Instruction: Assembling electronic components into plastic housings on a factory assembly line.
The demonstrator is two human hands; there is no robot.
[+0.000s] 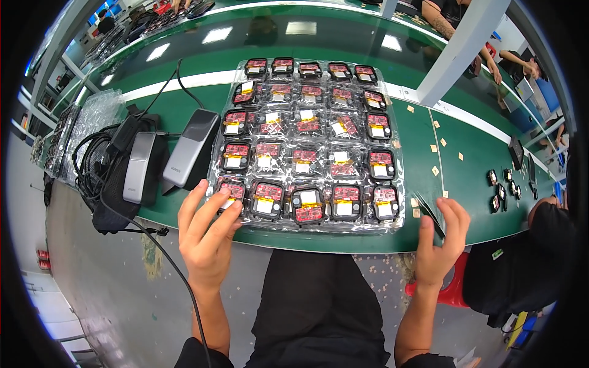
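A clear plastic tray [397, 178] holds rows of small black watch cases, with red circuit boards, white squares and yellow strips visible. My left hand [207, 239] is over its near left corner, fingers spread and fingertips resting at the corner watch case [235, 187], which they partly cover. Off the tray's near right corner is my right hand [443, 245], its thumb and fingers around dark, thin tweezers [432, 216] that point up toward the left. One watch case [308, 207] in the near row sits turned the other way, its board toward me.
Left of the tray stand two grey-and-black devices [191, 147] with black cables [92, 150]. Bubble wrap [98, 122] lies beyond them. Small tan squares [434, 148] dot the green table [478, 196]. A grey post [460, 55] rises at right; a person in black [509, 264] sits nearby.
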